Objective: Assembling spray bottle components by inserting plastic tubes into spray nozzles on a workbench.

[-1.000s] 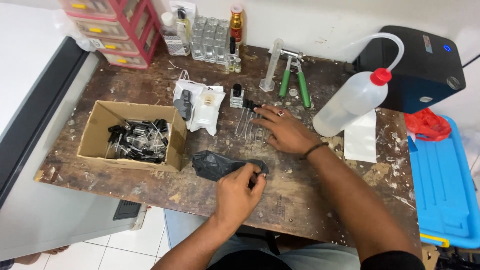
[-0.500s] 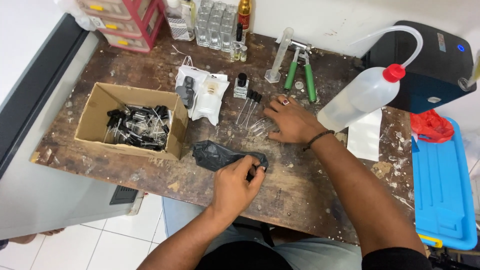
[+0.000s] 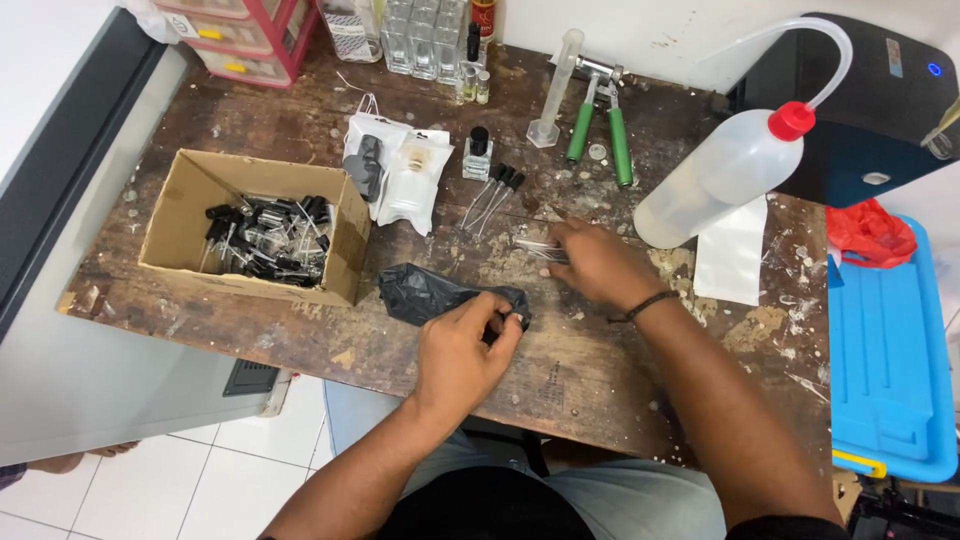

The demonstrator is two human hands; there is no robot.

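Observation:
My left hand [image 3: 462, 352] pinches the right end of a crumpled black plastic bag [image 3: 425, 293] that lies on the worn wooden table [image 3: 300, 335]. My right hand [image 3: 598, 265] rests flat further back, its fingertips on thin clear spray-pump tubes [image 3: 535, 247] lying on the wood. Just behind them lie a few pump tubes with black caps [image 3: 492, 192] and a small clear bottle with a black cap [image 3: 479, 155]. A dark band circles my right wrist.
An open cardboard box [image 3: 190, 195] of black-capped pumps sits at the left. White pouches [image 3: 405, 170], green-handled crimping pliers [image 3: 600, 125], a squeeze bottle with red cap [image 3: 725, 175], a black machine [image 3: 870, 100], glass bottles [image 3: 420, 35], red drawers [image 3: 250, 40] and a blue bin [image 3: 885, 360] surround.
My right hand has slid down to the clear tubes on the table. My left hand has kept its pinch on the black bag. The camera has tilted slightly.

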